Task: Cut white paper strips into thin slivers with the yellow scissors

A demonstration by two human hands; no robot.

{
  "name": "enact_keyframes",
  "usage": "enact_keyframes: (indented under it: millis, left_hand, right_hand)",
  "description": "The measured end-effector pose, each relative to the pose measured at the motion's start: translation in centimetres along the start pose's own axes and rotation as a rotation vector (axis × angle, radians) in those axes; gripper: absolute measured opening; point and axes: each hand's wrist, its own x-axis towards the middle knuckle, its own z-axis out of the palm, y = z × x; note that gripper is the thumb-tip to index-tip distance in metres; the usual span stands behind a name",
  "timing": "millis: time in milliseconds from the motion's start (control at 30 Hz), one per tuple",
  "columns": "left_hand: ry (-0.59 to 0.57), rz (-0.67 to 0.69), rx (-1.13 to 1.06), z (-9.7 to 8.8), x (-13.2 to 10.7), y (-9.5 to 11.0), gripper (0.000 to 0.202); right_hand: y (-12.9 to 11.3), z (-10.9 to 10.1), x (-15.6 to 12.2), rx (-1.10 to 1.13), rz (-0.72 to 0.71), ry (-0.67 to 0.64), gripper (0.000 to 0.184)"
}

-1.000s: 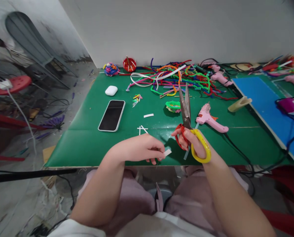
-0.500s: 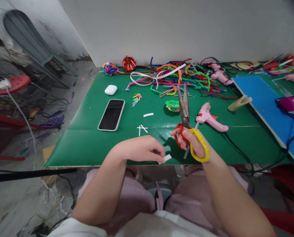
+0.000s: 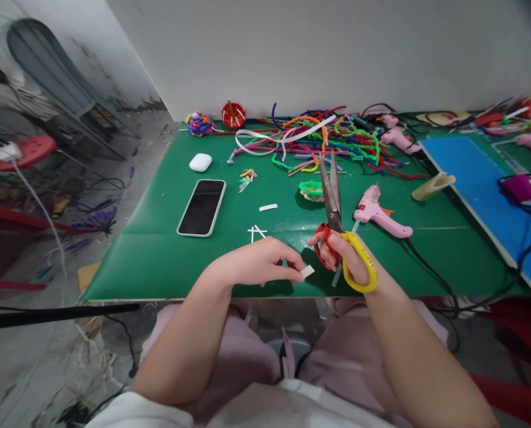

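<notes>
My left hand (image 3: 261, 263) pinches a small white paper strip (image 3: 307, 271) between thumb and fingers, just above the near edge of the green table (image 3: 158, 249). Right beside it, my right hand (image 3: 348, 255) grips a pair of scissors (image 3: 337, 220) with red and yellow handles; the blades point away from me and stand slightly apart. More short white strips (image 3: 257, 232) lie on the mat ahead of my left hand.
A black phone (image 3: 202, 208) and a white earbud case (image 3: 200, 162) lie at the left. A pink glue gun (image 3: 379, 213) and a green coil (image 3: 312, 191) sit right of centre. A tangle of coloured pipe cleaners (image 3: 328, 141) fills the back. A blue sheet (image 3: 474, 178) lies at the right.
My left hand has lifted a little and shifted right with the white strip, closer to the scissors. The scissors have barely moved.
</notes>
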Motion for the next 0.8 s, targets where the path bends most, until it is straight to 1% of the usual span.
enact_keyframes:
  millis: [67,100,200,267,367,467,600,700,800]
  left_hand:
    - [0.026,0.034,0.004,0.0,0.0,-0.2,0.023]
    - [0.061,0.072,0.016,0.0,0.1,-0.2,0.021]
    - [0.239,0.206,0.048,-0.1,0.2,-0.3,0.015]
    - [0.338,0.237,0.011,-0.1,0.4,-0.3,0.012]
    - [0.49,0.211,-0.157,-0.2,0.7,-0.4,0.013]
    - [0.645,0.135,-0.35,-0.2,1.1,-0.8,0.017]
    - [0.793,0.037,-0.516,-0.4,1.4,-1.3,0.022]
    - [0.899,0.038,-0.641,-0.4,1.4,-1.4,0.023]
    - [0.973,0.048,-0.677,-0.5,1.2,-1.1,0.023]
  right_hand:
    - [-0.1,0.0,0.0,-0.005,0.004,-0.004,0.041]
    - [-0.1,0.0,0.0,-0.012,0.004,0.001,0.041]
    - [-0.3,0.0,-0.1,-0.028,0.0,0.012,0.042]
    - [-0.2,-0.1,-0.1,-0.026,-0.006,0.002,0.042]
    - [-0.1,-0.2,-0.1,-0.021,-0.031,-0.008,0.041]
    - [-0.1,-0.1,-0.1,-0.023,-0.055,0.0,0.042]
    - [-0.4,0.3,-0.1,-0.017,-0.066,0.035,0.042]
    - [-0.4,0.5,-0.1,-0.013,-0.069,0.05,0.042]
    - [-0.2,0.6,-0.1,-0.034,-0.063,0.053,0.043]
